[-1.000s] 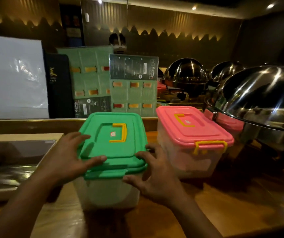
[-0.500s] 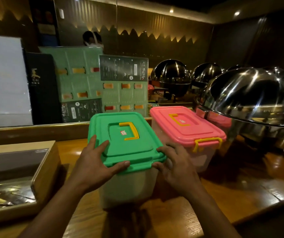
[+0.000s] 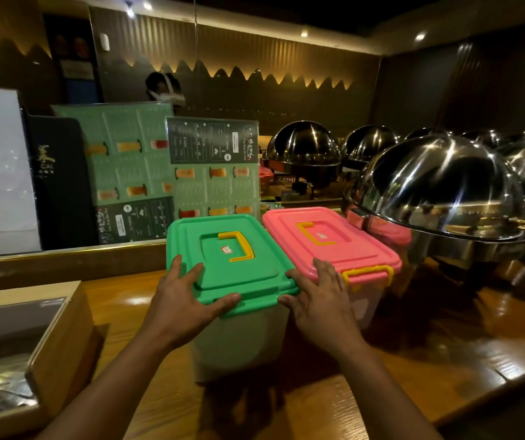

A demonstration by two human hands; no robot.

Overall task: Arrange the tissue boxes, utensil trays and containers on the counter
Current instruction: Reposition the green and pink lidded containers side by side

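On one counter (image 3: 382, 392), at least four steel domes (image 3: 439, 185) fill the right of the frame, one wooden tray (image 3: 61, 338) sits lower left, and two bins stand side by side at centre: a green bin (image 3: 235, 249) and a pink bin (image 3: 328, 239) to its right. The left hand (image 3: 178, 303) lies spread and unclenched on the green lid's near left corner, thumb along its front rim. The right hand (image 3: 321, 300), fingers straight, touches the green lid's near right corner and the pink lid's edge.
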